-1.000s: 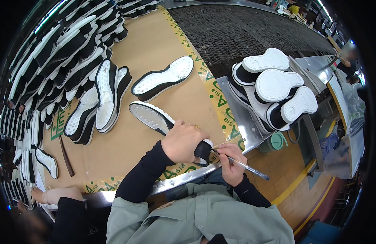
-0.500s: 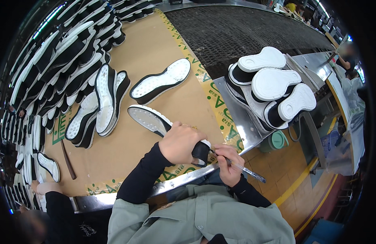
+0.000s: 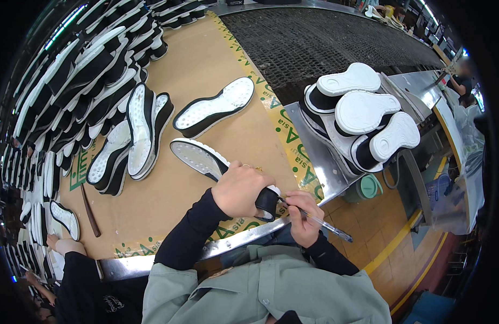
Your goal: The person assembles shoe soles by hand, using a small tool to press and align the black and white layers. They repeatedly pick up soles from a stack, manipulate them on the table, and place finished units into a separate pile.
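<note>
My left hand (image 3: 242, 189) is closed around a black and white shoe sole (image 3: 198, 155), its studded white inner face turned up and its heel end toward me at the table's front edge. In my right hand (image 3: 304, 216) is a clear-barrelled pen (image 3: 335, 231), its tip against or very near the sole's black heel. The exact contact is too small to make out. Just beyond lies another sole (image 3: 216, 108). To the left, several more soles (image 3: 141, 132) lean together on the brown-papered table (image 3: 136, 216).
Tall stacks of soles (image 3: 93, 70) fill the left side. Soles with white bottoms (image 3: 362, 110) are piled on a metal surface at right, beside a dark mesh belt (image 3: 292, 38). A thin brown stick (image 3: 90, 210) lies near a co-worker's hand (image 3: 66, 245). A green-lidded bucket (image 3: 368, 187) stands below.
My hands, the sole and the pen hold nearly the same position. At lower left, the co-worker's arm has shifted slightly to the right and up.
</note>
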Demonstrator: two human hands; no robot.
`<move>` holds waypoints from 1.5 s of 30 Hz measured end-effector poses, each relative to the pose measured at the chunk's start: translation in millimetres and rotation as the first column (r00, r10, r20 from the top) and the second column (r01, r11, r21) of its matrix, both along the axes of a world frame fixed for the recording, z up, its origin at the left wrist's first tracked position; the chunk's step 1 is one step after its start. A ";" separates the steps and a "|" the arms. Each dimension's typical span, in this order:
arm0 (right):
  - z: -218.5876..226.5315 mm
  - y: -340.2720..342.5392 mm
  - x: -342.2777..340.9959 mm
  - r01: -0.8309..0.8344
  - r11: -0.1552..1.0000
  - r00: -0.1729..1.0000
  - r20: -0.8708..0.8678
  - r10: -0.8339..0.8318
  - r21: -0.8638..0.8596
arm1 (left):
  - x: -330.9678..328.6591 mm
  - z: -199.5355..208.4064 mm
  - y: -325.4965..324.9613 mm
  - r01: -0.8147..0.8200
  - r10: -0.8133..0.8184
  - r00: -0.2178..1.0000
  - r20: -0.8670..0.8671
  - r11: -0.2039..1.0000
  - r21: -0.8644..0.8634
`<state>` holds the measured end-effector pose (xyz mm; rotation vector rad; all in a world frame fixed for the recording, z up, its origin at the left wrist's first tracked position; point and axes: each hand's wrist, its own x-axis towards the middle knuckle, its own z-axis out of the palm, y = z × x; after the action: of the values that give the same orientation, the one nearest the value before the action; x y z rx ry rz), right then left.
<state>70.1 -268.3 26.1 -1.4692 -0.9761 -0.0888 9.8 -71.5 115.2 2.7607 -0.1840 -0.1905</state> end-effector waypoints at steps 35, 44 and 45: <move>175.8 92.3 33.0 -0.414 0.910 0.861 0.341 0.378 0.035 | -63.4 84.2 53.8 0.058 0.280 0.938 0.203 0.450 -0.891; 150.9 101.2 23.7 -0.430 0.884 0.867 0.357 0.348 0.182 | -66.9 85.3 66.6 0.026 0.283 0.941 0.187 0.490 -0.871; 151.4 103.0 23.1 -0.430 0.883 0.866 0.360 0.346 0.186 | -67.0 84.3 67.1 0.029 0.284 0.939 0.192 0.494 -0.869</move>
<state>93.1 -165.3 177.5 -1.0054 -1.4550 -0.1540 -57.2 -4.3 199.6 1.7267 -0.1013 0.3251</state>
